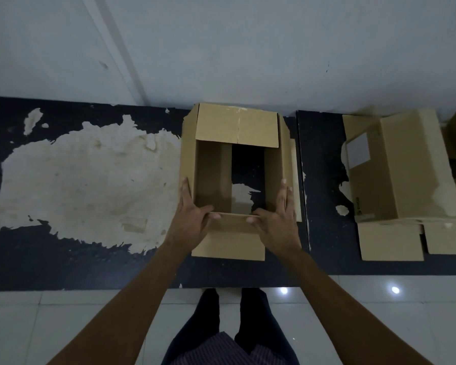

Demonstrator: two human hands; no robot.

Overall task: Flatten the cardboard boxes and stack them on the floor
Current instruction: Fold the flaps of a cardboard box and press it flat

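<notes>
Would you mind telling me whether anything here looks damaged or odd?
Yes: the dark surface under the open cardboard box is badly peeled, with a large pale bare patch left of the box and smaller chips near the second box.

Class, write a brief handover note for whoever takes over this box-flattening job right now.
Left hand and right hand: each grips a near corner of the open box, thumbs over the near edge.
The box stands on the dark ledge by the wall, flaps open, ledge visible through its bottom.
More boxes to the right, unflattened.
Done: no flattened stack in view.
Left: flatten all, stack on the floor.
</notes>
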